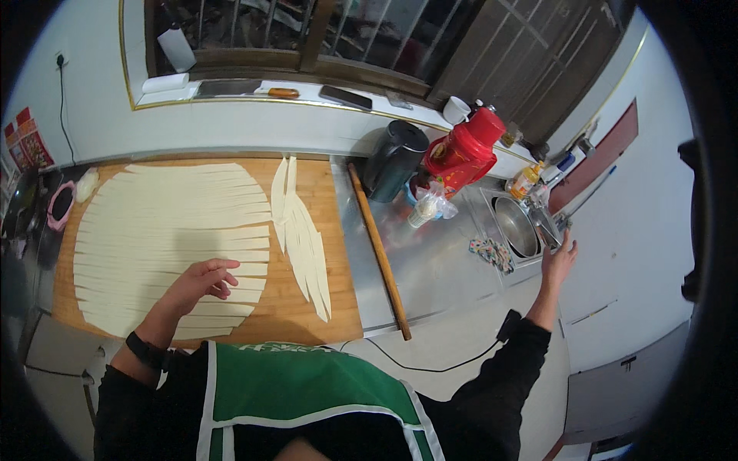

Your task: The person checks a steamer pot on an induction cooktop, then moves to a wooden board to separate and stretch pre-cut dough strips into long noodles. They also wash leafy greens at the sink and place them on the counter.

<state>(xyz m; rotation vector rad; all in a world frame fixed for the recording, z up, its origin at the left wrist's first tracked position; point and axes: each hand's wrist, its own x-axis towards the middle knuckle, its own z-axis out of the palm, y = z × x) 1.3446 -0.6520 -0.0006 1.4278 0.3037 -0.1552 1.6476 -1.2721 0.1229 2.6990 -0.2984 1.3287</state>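
A wide sheet of dough [155,230], cut into parallel strips, covers most of a wooden board [340,299]. Several loose dough strips [300,242] lie in a narrow pile at its right. Above the lower right part of the sheet hovers my left hand [204,282], empty, fingers apart and slightly curled. My right hand [559,259] is stretched far out to the right, at the edge of a sink [522,266], with spread fingers and nothing seen in it. A wooden rolling pin [377,248] lies on the metal counter between board and sink.
A dark jug [395,161], a red thermos flask [461,155] and a plastic-wrapped cup [424,212] stand behind the rolling pin. A patterned cloth [492,254] lies near the sink, which holds a metal basin [514,226]. A knife with an orange handle [282,93] lies on the windowsill.
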